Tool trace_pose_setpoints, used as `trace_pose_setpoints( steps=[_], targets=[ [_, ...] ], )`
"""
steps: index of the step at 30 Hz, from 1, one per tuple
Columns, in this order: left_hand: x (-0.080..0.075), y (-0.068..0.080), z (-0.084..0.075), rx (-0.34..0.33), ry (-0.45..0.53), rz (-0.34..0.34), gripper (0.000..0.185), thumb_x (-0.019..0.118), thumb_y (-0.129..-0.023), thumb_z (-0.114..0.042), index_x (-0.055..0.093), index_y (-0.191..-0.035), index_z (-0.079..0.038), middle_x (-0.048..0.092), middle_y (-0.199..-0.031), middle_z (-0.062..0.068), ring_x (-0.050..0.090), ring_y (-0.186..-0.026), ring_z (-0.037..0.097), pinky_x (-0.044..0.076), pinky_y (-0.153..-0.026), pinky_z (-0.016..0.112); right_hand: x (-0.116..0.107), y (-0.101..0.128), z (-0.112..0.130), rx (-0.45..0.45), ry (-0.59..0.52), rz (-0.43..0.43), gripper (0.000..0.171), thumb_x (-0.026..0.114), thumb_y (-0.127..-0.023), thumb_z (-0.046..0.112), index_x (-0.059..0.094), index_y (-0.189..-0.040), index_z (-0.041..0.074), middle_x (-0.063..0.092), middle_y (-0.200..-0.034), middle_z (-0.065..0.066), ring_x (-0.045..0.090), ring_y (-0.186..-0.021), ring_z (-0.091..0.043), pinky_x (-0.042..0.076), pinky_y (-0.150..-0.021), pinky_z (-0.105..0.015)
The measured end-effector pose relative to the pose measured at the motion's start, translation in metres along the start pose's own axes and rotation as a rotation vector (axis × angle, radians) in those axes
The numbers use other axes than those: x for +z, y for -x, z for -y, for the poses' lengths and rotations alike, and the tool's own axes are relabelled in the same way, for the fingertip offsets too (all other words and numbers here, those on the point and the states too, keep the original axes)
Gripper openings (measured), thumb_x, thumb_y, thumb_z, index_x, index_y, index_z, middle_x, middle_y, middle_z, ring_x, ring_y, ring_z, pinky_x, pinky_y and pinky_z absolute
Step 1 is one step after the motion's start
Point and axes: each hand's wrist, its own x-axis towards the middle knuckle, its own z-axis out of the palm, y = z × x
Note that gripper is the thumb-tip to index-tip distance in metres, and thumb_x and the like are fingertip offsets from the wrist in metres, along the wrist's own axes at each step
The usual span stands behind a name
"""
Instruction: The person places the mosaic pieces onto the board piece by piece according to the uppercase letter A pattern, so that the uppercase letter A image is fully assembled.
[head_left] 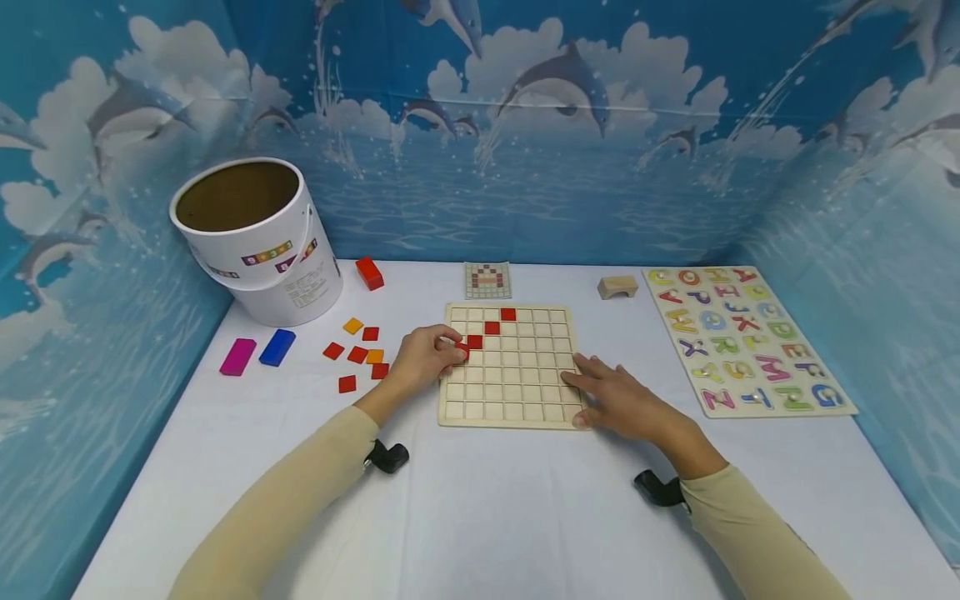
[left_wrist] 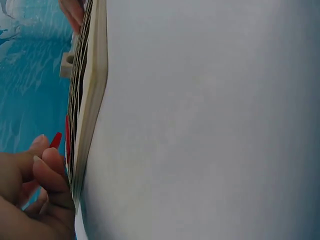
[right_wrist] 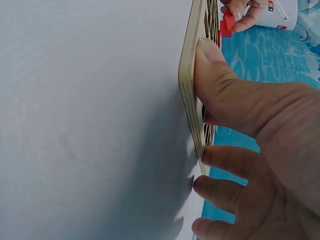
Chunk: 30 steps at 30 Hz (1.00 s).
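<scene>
A wooden grid board (head_left: 510, 400) lies on the table, with red square tiles (head_left: 492, 327) in a diagonal of its cells. My left hand (head_left: 426, 360) pinches another red tile (left_wrist: 56, 140) between thumb and fingertips, over the board's left edge. In the right wrist view that tile shows tilted above the grid. My right hand (head_left: 618, 400) rests on the board's right edge, thumb near the front corner and fingers spread along the side. Left of the board, several loose red tiles (head_left: 347, 384) and two orange ones (head_left: 353, 326) are scattered.
A white bucket (head_left: 300, 287) stands at the back left, near magenta (head_left: 237, 357), blue (head_left: 277, 347) and red (head_left: 370, 272) blocks. Behind the board are a small pattern card (head_left: 487, 281) and a wooden arch (head_left: 618, 287). A letter puzzle board (head_left: 750, 342) lies at right.
</scene>
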Motion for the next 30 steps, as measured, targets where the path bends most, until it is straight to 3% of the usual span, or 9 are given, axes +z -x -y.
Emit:
trace_pose_setpoints(
  steps=[9,14,19,24,30],
  targets=[
    [0.016,-0.002,-0.006,0.051,-0.171,-0.033,0.026,0.081,-0.089,-0.027,0.07,-0.107,-0.012,0.066,-0.081,0.001,0.059,-0.074,0.017,0.047,-0.065,0.029,0.0,-0.001,0.0,-0.003,0.003,-0.006,0.075,0.076,-0.09,0.036,0.047,-0.152,0.007,0.025,-0.164,-0.024,0.022,-0.15,-0.05,0.019,-0.115,-0.071],
    [0.017,-0.002,-0.006,0.055,-0.171,-0.031,0.032,0.081,-0.089,-0.026,0.073,-0.114,-0.009,0.065,-0.086,0.002,0.058,-0.083,0.018,0.048,-0.071,0.03,0.0,0.0,0.0,0.0,-0.002,-0.002,0.076,0.076,-0.09,0.037,0.046,-0.152,0.006,0.025,-0.164,-0.024,0.022,-0.15,-0.049,0.019,-0.115,-0.071],
    [0.013,0.001,-0.002,0.062,-0.123,-0.028,0.027,0.077,-0.092,-0.019,0.074,-0.117,-0.009,0.069,-0.093,0.002,0.06,-0.089,0.018,0.05,-0.074,0.029,0.001,-0.002,0.001,-0.008,-0.005,0.0,0.076,0.076,-0.09,0.036,0.046,-0.152,0.005,0.025,-0.164,-0.025,0.022,-0.15,-0.049,0.018,-0.115,-0.071],
    [-0.003,0.011,0.003,0.04,-0.04,-0.009,0.028,0.069,-0.097,-0.02,0.072,-0.123,-0.011,0.07,-0.098,0.002,0.064,-0.082,0.018,0.052,-0.071,0.027,0.0,-0.003,0.002,-0.003,0.001,0.007,0.076,0.077,-0.089,0.036,0.046,-0.152,0.005,0.024,-0.164,-0.025,0.02,-0.15,-0.05,0.018,-0.115,-0.071],
    [-0.052,0.029,0.014,-0.06,0.043,-0.064,0.033,0.063,-0.101,-0.028,0.067,-0.131,-0.012,0.065,-0.103,0.01,0.062,-0.078,0.027,0.05,-0.065,0.029,-0.001,-0.003,0.002,0.002,0.014,0.008,0.076,0.077,-0.089,0.036,0.047,-0.152,0.005,0.025,-0.164,-0.025,0.019,-0.15,-0.051,0.018,-0.114,-0.072]
  ],
)
